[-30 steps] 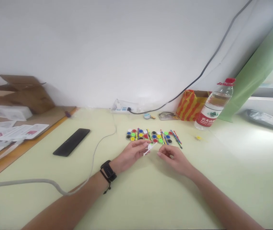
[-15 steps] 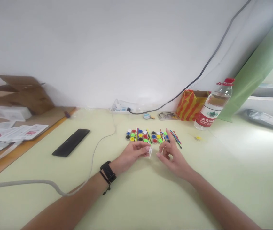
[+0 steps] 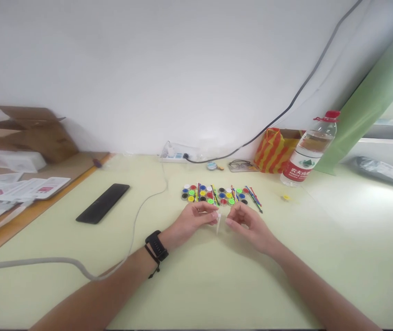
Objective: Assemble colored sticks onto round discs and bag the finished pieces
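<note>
The left hand (image 3: pixel 196 221) pinches a small white piece (image 3: pixel 218 223) between thumb and fingers, above the table (image 3: pixel 189 285). The right hand (image 3: pixel 250 227), fingers curled, is just beside it; its grip cannot be determined. Colored discs (image 3: pixel 222 195) lie beyond.

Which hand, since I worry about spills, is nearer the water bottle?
Right. The right hand is to the left of the water bottle and nearer the camera; the left hand is farther left.
</note>
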{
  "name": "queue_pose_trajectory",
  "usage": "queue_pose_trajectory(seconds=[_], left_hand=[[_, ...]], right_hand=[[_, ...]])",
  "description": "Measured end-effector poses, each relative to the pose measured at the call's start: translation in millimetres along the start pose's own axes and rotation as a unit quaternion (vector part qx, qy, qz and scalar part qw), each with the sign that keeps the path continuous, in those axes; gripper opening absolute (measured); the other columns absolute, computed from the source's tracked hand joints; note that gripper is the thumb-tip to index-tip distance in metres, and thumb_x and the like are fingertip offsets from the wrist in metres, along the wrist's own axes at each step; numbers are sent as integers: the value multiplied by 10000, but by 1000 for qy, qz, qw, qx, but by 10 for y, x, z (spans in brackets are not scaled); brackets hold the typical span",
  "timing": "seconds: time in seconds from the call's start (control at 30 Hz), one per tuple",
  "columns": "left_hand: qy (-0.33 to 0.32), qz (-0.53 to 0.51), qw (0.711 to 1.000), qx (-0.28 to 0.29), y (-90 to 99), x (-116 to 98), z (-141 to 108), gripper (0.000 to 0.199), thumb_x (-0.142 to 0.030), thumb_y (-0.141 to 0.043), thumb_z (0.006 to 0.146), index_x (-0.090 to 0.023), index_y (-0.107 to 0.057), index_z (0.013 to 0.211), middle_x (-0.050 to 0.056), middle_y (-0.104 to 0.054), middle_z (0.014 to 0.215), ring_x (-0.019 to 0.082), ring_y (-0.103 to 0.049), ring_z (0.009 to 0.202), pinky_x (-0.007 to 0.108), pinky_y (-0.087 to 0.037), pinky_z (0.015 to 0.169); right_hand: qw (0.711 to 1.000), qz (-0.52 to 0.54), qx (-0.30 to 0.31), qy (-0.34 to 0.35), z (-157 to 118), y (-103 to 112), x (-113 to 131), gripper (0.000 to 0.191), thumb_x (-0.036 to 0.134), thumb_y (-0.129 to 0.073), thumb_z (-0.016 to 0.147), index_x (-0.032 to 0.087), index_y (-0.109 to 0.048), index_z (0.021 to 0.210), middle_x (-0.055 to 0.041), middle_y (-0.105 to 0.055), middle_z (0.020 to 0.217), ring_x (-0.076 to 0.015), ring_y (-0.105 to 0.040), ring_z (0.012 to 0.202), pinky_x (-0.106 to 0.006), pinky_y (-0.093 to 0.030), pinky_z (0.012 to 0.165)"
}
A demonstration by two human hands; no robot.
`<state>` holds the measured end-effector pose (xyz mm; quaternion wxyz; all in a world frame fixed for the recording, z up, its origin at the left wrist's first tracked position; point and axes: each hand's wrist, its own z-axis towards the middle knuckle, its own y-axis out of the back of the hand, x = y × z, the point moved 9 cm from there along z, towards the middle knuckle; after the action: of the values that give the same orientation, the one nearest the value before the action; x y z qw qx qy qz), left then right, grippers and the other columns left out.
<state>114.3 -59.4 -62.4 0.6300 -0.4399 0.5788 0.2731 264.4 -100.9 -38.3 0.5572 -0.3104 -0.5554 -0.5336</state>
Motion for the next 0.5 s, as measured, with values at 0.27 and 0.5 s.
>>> queue_pose_trajectory(seconds=[0.27,0.5], left_hand=[[0,23,999,38,-36,35,-18,346,-347,-864,761,-149,-751,1020,79,-722,957,181,-674,874,340,-529,840],[-2,31,998,50,-54,49,-15,327,-346,-855,776,-154,-745,1017,79,-723,983,178,-679,883,337,-533,855]], right_hand=[[1000,16,25,3,-6,-89,-8,184,398,-645,965,230,-572,967,-34,-667,987,-186,-660,909,-321,-514,776],[1000,-3,29,7,-11,-101,17,160,387,-628,975,233,-603,1012,-30,-676,981,-168,-660,868,-296,-510,735]])
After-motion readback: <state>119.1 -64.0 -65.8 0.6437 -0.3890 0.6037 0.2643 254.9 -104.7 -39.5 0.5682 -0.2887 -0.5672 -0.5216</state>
